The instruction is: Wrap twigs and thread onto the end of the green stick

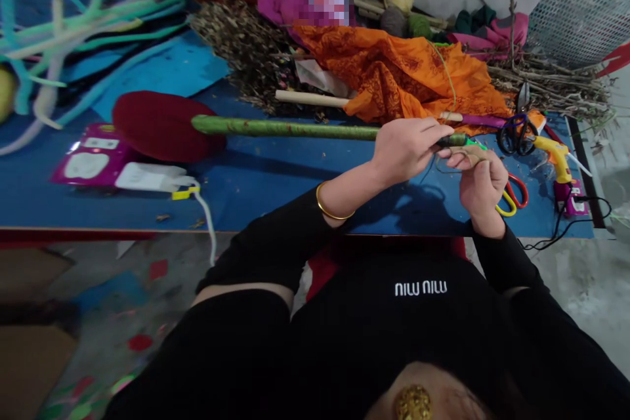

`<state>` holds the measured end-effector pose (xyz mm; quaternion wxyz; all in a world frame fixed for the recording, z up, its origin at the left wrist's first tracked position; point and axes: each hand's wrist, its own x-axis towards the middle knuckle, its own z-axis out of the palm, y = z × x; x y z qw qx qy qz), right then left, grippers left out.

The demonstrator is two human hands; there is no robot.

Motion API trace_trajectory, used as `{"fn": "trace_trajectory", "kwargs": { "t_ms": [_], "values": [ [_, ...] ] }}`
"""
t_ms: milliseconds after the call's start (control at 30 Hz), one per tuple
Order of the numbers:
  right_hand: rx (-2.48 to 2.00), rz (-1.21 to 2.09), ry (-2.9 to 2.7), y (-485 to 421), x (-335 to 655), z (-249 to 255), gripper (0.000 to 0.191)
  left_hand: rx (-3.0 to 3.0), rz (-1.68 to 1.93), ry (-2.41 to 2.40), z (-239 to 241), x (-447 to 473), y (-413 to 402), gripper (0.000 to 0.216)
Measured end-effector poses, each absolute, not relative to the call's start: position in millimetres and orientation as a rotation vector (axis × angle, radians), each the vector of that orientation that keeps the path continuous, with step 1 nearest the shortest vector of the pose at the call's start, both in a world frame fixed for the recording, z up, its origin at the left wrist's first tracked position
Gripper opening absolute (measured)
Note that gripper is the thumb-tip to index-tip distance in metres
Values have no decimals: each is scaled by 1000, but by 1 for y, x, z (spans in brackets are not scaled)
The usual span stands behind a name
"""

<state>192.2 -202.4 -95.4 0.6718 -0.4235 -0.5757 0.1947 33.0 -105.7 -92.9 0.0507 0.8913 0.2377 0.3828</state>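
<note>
A long green-wrapped stem [295, 128] lies level above the table, with a flat dark red oval head [157, 126] at its left end. Close to its right end, my left hand [404, 149] is wrapped round it. My right hand [485, 182] is closed beside that dark-tipped end, its fingers pinching a thin tan strip [470, 157]. A small bright green piece shows between the hands; how it is attached I cannot tell. Red and yellow scissors handles [522, 193] stick out just right of my right hand.
Black-handled scissors [516, 134] and a yellow glue gun [554, 154] lie to the right. Orange cloth [394, 65], dry twigs [556, 82] and a pale stick [312, 98] fill the back. At left are coloured tubes [54, 46] and a purple power strip [88, 161]. The blue table's [275, 203] front edge is near me.
</note>
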Motion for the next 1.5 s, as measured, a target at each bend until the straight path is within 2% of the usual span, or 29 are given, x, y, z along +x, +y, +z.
{"fn": "trace_trajectory", "kwargs": {
  "t_ms": [100,267,467,967,1100,1300,1500],
  "values": [
    [-945,511,-1232,-199,188,-95,38,2729,1121,736,-97,36,-103,35],
    [-847,485,-1150,-197,180,-98,43,2739,1090,761,-98,37,-103,34],
    [-831,691,-1044,-201,171,-105,39,2749,1074,755,-100,35,-105,32],
    [-1003,583,-1168,-223,160,-116,37,2761,908,826,-109,42,-104,35],
    [-1006,511,-1418,-228,178,-105,36,2688,800,844,-105,41,-103,36],
    [-1126,165,-1725,-236,213,-69,26,2624,719,873,-98,39,-103,39],
    [-1121,307,-1637,-213,230,-58,30,2605,675,866,-98,39,-103,39]
  ]
}}
